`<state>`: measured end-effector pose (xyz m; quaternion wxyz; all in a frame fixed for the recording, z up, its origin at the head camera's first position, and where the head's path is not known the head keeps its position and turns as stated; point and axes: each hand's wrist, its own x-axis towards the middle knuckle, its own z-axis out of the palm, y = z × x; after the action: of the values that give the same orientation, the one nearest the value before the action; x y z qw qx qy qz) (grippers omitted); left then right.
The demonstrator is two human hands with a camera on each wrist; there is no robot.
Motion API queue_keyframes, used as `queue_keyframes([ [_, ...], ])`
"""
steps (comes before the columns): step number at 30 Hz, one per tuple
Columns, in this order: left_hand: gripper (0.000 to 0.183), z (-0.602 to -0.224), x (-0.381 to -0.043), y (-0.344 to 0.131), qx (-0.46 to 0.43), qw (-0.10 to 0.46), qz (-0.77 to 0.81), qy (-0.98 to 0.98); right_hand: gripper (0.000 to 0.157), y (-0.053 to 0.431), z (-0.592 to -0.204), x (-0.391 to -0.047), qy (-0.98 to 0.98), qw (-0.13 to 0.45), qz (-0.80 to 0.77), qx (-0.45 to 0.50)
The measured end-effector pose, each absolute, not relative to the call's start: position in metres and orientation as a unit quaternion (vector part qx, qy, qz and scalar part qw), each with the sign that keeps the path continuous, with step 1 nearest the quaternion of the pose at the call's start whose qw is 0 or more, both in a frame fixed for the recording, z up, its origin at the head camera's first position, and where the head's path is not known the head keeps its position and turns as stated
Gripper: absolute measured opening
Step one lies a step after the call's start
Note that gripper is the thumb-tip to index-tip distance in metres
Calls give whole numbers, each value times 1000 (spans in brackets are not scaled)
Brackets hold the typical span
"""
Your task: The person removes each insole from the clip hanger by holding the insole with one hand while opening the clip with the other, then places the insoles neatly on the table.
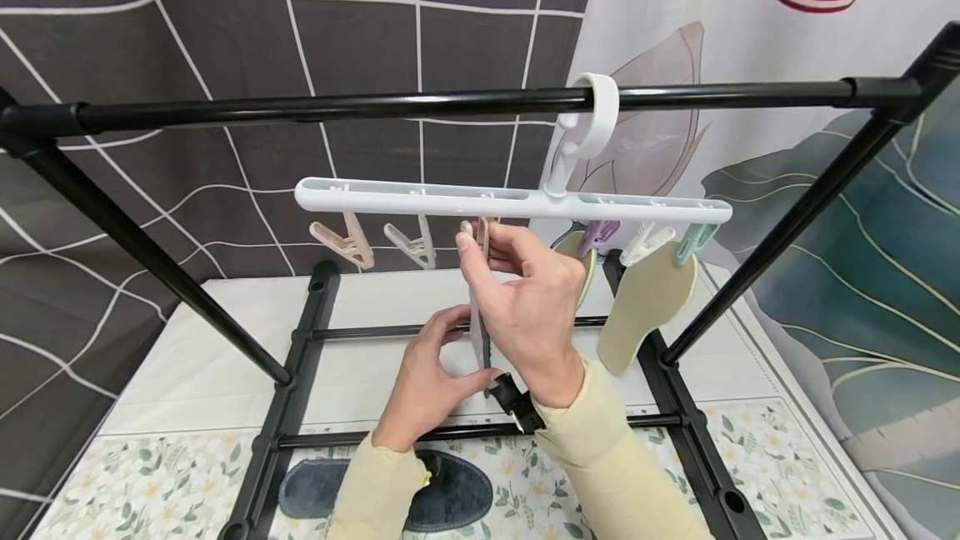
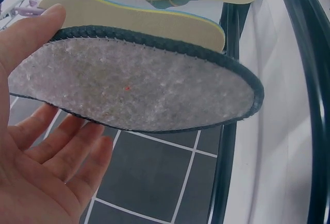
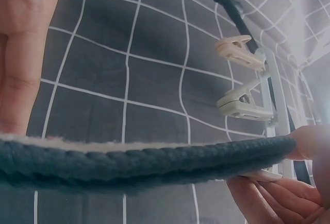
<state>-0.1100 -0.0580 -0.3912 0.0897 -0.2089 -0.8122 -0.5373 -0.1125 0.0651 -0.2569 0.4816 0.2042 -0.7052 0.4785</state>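
A fuzzy grey insole (image 2: 149,87) with a dark stitched edge hangs upright under the white clip hanger (image 1: 450,200). My right hand (image 1: 525,298) pinches its upper end between thumb and fingers, just below the hanger bar. A clip there is mostly hidden by the fingers. Lower down, my left hand (image 1: 431,382) holds the insole across its width, thumb at one edge and fingers at the other. To the left hang a pink clip (image 1: 345,242) and a greyish clip (image 1: 414,244). On the right, a green clip (image 1: 696,242) grips a beige insole (image 1: 645,302).
The hanger hooks over a black rack bar (image 1: 337,107). Purple (image 1: 598,236) and white clips (image 1: 647,244) hang near a second beige insole (image 1: 585,265). Dark slippers (image 1: 450,490) lie on the floral cloth below. A grey checked curtain (image 1: 225,48) stands behind.
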Motion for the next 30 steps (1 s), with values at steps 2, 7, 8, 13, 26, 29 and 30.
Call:
queue_keyframes([
  [2, 70, -391, -110, -58, -206, 86, -542, -810, 15, 65, -257, -112, -706, 481, 478, 204],
  [7, 72, -390, -109, -59, -197, 73, -554, -806, 15, 65, -258, -112, -708, 480, 477, 203],
  [8, 71, -390, -109, -59, -197, 73, -555, -805, 15, 65, -258, -112, -708, 480, 477, 204],
  [13, 71, -390, -109, -59, -200, 74, -552, -806, 15, 66, -258, -113, -708, 479, 476, 208],
  [26, 72, -391, -109, -59, -195, 74, -548, -810, 15, 67, -258, -114, -709, 479, 473, 208],
  [29, 72, -391, -110, -59, -195, 75, -549, -809, 15, 67, -258, -114, -710, 480, 472, 206],
  [30, 71, -391, -110, -59, -195, 74, -550, -809, 15, 66, -258, -114, -710, 479, 473, 206],
])
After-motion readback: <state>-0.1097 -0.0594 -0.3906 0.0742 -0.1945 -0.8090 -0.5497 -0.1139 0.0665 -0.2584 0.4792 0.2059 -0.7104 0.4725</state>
